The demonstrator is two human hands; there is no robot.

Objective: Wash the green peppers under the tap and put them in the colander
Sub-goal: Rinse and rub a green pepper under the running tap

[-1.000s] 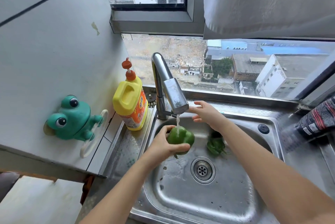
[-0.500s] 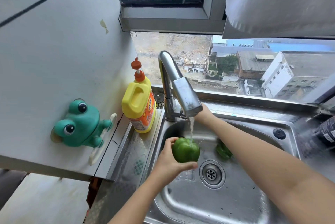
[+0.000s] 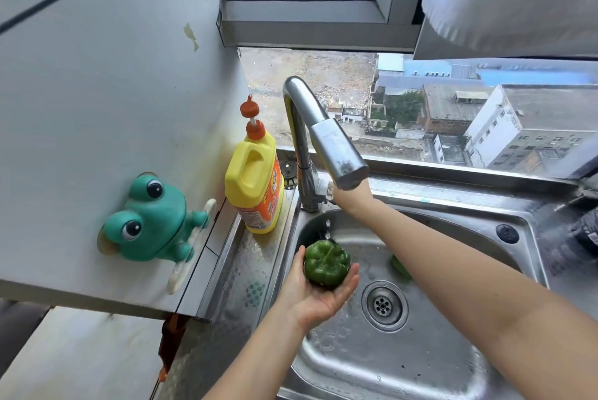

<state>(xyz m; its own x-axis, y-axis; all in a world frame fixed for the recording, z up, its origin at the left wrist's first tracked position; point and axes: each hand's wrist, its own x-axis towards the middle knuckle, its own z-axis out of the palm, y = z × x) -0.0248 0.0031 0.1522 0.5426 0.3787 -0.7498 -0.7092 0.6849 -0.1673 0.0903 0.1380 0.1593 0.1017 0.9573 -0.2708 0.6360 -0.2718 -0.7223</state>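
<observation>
The rinsing step is in hand; the left hand point(image 3: 318, 294) cradles a green bell pepper point(image 3: 326, 266) in its upturned palm, fingers curled loosely under it, beneath the spout of the tap point(image 3: 336, 153); only a thin trickle falls just above the pepper; the right hand point(image 3: 339, 194) reaches behind the spout towards the tap lever, its fingers hidden, so I cannot tell their grip; a second pepper point(image 3: 401, 267) lies in the sink point(image 3: 404, 364) beyond the right forearm; no colander shows. Next, probably, the flow needs setting and the pepper turning. Since half a second ago the stream has thinned and the palm has opened upward.
</observation>
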